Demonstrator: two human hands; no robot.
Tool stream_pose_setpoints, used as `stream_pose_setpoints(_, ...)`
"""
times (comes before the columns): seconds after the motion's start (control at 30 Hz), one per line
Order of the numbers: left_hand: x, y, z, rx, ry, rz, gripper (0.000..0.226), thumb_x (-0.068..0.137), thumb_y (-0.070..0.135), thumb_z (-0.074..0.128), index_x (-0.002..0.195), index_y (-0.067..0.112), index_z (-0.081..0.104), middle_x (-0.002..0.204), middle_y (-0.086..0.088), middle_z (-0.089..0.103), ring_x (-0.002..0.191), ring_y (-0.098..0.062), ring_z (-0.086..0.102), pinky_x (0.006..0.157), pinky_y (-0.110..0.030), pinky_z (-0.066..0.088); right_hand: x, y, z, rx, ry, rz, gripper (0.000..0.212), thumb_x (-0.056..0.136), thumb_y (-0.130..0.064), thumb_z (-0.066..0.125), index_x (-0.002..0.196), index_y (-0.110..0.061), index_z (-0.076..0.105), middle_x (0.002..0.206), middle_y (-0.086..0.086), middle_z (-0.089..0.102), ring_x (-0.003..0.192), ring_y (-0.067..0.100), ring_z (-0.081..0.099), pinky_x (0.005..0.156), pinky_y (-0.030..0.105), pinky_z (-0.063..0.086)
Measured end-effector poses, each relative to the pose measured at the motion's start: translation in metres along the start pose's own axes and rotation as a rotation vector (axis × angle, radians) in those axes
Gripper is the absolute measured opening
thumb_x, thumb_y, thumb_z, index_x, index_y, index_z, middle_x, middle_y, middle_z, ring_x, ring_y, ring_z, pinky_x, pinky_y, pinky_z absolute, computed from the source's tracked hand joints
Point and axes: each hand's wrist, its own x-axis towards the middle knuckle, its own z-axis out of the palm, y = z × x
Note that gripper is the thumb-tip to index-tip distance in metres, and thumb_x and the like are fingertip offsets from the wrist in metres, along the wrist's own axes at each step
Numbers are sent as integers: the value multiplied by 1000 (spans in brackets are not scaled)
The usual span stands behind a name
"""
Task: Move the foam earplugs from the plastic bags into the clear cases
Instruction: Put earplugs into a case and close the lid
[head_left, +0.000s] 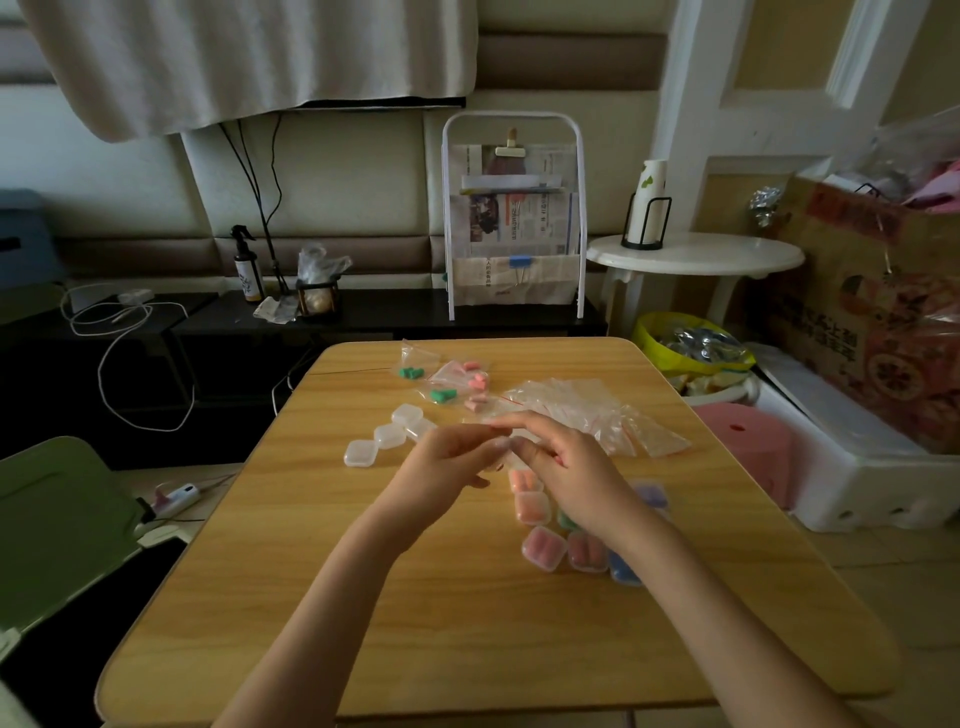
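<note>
My left hand and my right hand meet fingertip to fingertip above the middle of the wooden table. Together they pinch a small clear plastic bag; its contents are hidden by the fingers. Three empty clear cases lie in a row left of the hands. Several closed cases holding earplugs, orange, pink, green, blue and purple, sit under my right wrist. Bags with green earplugs and pink earplugs lie at the far side.
A heap of empty plastic bags lies to the right behind the hands. A pink stool and a white foam box stand right of the table. A green chair and a power strip are on the left.
</note>
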Motion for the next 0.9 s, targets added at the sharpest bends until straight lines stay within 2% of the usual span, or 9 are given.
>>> stream_pose_setpoints(0.1,1,-4,9,-179,51,-42,28,91,19,59,119,14,59,106,-7,69,94,-12,67,80,-24,55,-1,-4,1,32,56,-21,21,86,-50,50,104,-49,61,88,10,71,79,33,68,69,51,57)
stream_pose_setpoints(0.27,3,-5,22,-654,234,-205,51,79,19,69,121,-2,50,115,-16,62,99,-22,66,85,-30,56,-2,-10,3,92,171,-15,15,89,-35,58,98,-23,59,74,12,69,64,27,65,55,34,52)
stream_pose_setpoints(0.37,5,-8,24,-1022,217,-322,54,73,20,68,114,-12,54,103,-20,66,88,-22,69,83,-28,56,-3,-9,10,40,147,-1,12,91,-33,61,91,-24,52,62,1,66,46,14,56,43,24,45)
stream_pose_setpoints(0.43,3,-10,27,-1147,202,-392,51,72,20,67,111,-12,56,94,-19,67,75,-19,69,74,-25,56,-4,-7,16,-71,128,-12,15,91,-35,62,87,-31,48,59,-9,64,46,14,59,45,28,49)
stream_pose_setpoints(0.53,1,-8,28,-1173,152,-402,33,84,21,60,101,-8,57,87,-21,67,69,-23,70,65,-28,59,-4,-8,18,-165,119,-49,14,92,-36,59,88,-34,46,57,-10,62,45,14,59,48,38,53)
stream_pose_setpoints(0.63,-2,-2,27,-1192,95,-385,34,88,17,57,115,-3,51,99,-25,65,79,-31,71,63,-37,60,-3,-9,17,-125,116,-24,8,95,-36,55,100,-32,50,69,-6,67,47,17,62,47,42,55)
stream_pose_setpoints(0.7,-2,-2,28,-1222,104,-381,36,91,17,55,122,-1,49,106,-25,62,79,-32,71,60,-37,60,-2,-10,18,-151,118,-28,18,96,-34,52,114,-33,51,67,-2,66,47,16,61,49,41,55)
stream_pose_setpoints(0.77,-1,-3,31,-1193,125,-360,36,89,23,56,116,0,52,107,-22,61,78,-30,70,61,-36,60,-4,-11,20,-217,109,-38,31,98,-35,47,129,-32,48,62,-1,61,46,12,58,50,37,54)
stream_pose_setpoints(0.9,1,-5,35,-1067,233,-328,50,74,33,65,113,3,55,89,-12,68,71,-22,71,56,-30,57,-9,-17,25,-228,96,-18,37,102,-37,38,137,-28,45,61,-11,50,41,-5,52,35,16,39)
